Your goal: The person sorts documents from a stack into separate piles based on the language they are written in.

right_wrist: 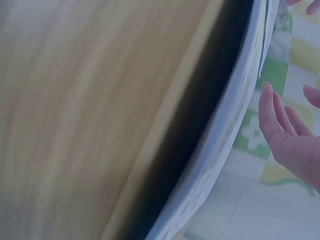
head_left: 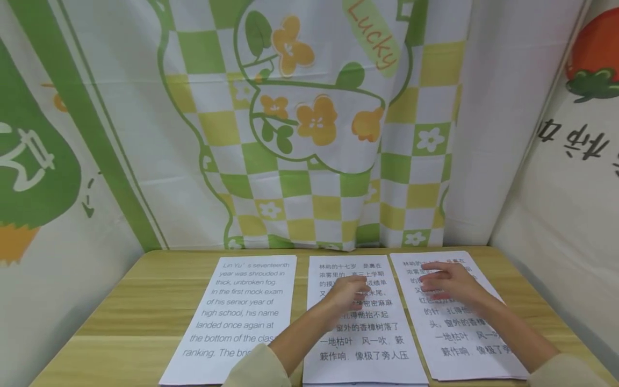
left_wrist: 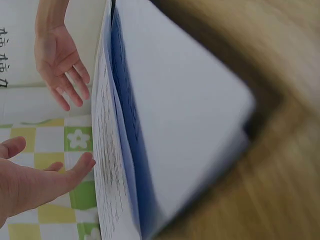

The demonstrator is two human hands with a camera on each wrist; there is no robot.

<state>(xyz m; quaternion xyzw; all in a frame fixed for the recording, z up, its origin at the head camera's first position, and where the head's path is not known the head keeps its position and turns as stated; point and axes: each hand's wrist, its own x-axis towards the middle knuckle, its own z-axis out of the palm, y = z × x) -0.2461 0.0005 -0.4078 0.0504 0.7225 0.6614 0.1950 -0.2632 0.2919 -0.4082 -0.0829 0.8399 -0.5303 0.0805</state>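
The middle paper stack and right paper stack bear Chinese print; the left paper stack begins "Lin Yu's seventeenth year". With fingers loosely spread, the left hand is over the middle one, the right hand over the right. All lie on a wood-grain tabletop before a checkered cloth reading "Lucky".

Your left forearm: bare, slanting inward. Your left hand: fingers relaxed, slightly bent, thumb apart. Your right forearm: bare, slanting inward. Your right hand: fingers loosely extended leftward, thumb apart. Both hands: apart from each other.
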